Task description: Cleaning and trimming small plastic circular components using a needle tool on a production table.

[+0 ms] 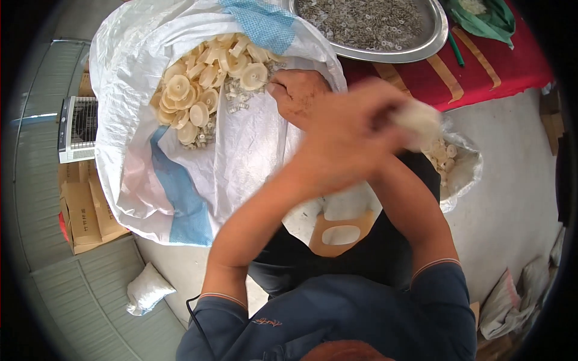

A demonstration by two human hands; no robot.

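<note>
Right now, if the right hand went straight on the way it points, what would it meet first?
The right hand would probably meet the nearest cream disc in the white sack first, though depth here is unclear.

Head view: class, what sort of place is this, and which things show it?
Probably a small workshop: a white sack holds many pale plastic wheels, a metal tray holds loose small parts, and cardboard boxes sit at the left.
</note>
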